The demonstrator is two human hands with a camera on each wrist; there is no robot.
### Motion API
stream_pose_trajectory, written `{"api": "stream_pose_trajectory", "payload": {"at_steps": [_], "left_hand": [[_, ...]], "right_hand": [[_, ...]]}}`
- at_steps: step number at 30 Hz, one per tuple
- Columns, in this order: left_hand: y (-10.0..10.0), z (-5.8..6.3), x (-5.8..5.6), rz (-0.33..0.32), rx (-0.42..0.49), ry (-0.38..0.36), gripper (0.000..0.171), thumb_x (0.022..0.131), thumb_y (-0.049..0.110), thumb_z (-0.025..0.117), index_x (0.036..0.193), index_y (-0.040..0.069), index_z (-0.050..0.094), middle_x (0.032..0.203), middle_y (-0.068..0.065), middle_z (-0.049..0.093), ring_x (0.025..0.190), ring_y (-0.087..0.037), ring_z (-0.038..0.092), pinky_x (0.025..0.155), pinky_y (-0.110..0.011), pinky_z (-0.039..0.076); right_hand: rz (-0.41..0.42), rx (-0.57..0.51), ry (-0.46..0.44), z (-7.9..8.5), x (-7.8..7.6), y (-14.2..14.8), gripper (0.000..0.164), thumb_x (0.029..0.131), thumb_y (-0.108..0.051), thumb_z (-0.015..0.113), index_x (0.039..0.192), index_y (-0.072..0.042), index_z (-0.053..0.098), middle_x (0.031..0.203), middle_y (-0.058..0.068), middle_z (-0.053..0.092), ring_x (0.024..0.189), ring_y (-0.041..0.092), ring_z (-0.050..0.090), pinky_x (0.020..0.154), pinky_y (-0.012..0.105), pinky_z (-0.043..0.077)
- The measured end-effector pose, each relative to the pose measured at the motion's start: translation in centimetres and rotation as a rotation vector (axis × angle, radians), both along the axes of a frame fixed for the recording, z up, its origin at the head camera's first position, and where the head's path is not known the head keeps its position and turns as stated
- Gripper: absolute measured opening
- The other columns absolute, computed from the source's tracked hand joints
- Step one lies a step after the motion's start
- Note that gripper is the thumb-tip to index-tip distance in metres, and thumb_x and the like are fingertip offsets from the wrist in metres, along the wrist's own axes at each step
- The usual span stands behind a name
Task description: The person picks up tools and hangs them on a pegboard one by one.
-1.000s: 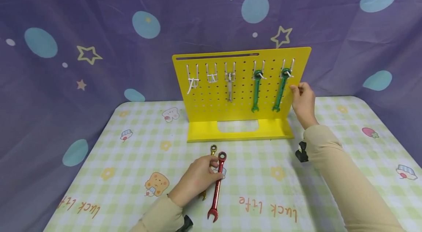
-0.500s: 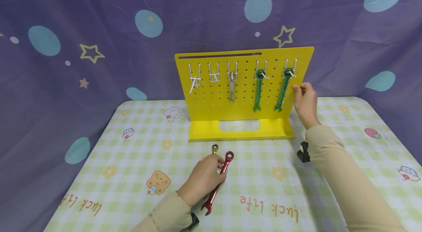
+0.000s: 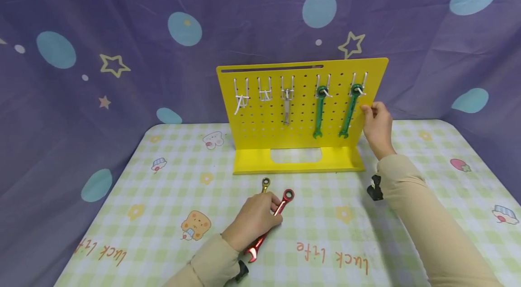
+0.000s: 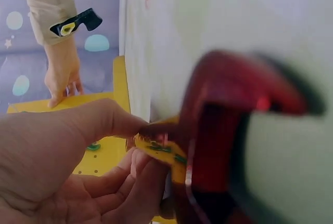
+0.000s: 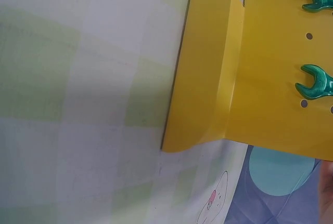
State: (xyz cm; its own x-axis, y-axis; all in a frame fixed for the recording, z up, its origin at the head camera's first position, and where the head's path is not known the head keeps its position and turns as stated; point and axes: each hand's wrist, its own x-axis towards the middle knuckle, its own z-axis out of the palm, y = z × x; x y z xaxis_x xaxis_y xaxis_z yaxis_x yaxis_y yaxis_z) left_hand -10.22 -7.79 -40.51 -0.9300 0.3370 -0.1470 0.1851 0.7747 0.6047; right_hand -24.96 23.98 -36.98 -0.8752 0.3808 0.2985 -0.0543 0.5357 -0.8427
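Note:
My left hand (image 3: pixel 254 219) pinches a red combination wrench (image 3: pixel 280 208) between thumb and fingers. The ring end points away to the right, and the open end (image 4: pixel 223 94) looms large in the left wrist view. Beyond the fingers shows the ring end of a gold wrench (image 3: pixel 266 183); my hand hides the rest of it. My right hand (image 3: pixel 378 128) grips the right edge of a yellow pegboard (image 3: pixel 268 135). Two green wrenches (image 3: pixel 319 115) (image 3: pixel 348 115) and a small silver wrench (image 3: pixel 286 112) hang on its white hooks.
Two white hooks (image 3: pixel 241 99) (image 3: pixel 265 93) at the pegboard's left bear no wrench. The board's yellow base (image 3: pixel 252 162) stands on a checkered tablecloth (image 3: pixel 171 196). Behind the table hangs a purple curtain (image 3: pixel 134 15).
The red wrench has turned clockwise, its ring end swinging right and its open end left. My left hand has shifted slightly right and now covers the gold wrench's lower end. My right hand keeps its grip.

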Motion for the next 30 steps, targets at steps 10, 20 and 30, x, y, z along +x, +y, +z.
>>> {"api": "stream_pose_trajectory", "payload": {"at_steps": [10,20,30], "left_hand": [[-0.04,0.50,-0.19,0.004,0.044,-0.142,0.020,0.085,0.013,0.072,0.104,0.007,0.067,0.080,0.005,0.060,0.071,-0.013,0.053,0.067,-0.031,0.047],[-0.16,0.60,-0.28,0.022,0.114,-0.150,0.021,0.087,0.010,0.068,0.107,0.007,0.063,0.083,0.002,0.056,0.068,-0.014,0.050,0.058,-0.025,0.041],[-0.36,0.87,-0.72,0.023,0.266,-0.104,0.024,0.090,0.005,0.065,0.113,0.003,0.060,0.094,-0.002,0.057,0.078,-0.012,0.057,0.069,-0.027,0.049]], "right_hand": [[-0.003,-0.027,0.044,-0.18,-0.11,0.03,0.039,0.103,-0.032,0.048,0.106,0.007,0.055,0.100,0.020,0.059,0.084,0.022,0.051,0.070,0.024,0.040],[-0.012,-0.004,0.033,-0.21,-0.16,-0.09,0.040,0.104,-0.030,0.047,0.110,0.009,0.054,0.104,0.023,0.060,0.085,0.017,0.050,0.072,0.023,0.040],[-0.006,0.008,0.026,-0.32,-0.18,0.10,0.041,0.104,-0.031,0.046,0.111,0.009,0.053,0.105,0.023,0.060,0.082,0.013,0.049,0.070,0.022,0.040]]}}
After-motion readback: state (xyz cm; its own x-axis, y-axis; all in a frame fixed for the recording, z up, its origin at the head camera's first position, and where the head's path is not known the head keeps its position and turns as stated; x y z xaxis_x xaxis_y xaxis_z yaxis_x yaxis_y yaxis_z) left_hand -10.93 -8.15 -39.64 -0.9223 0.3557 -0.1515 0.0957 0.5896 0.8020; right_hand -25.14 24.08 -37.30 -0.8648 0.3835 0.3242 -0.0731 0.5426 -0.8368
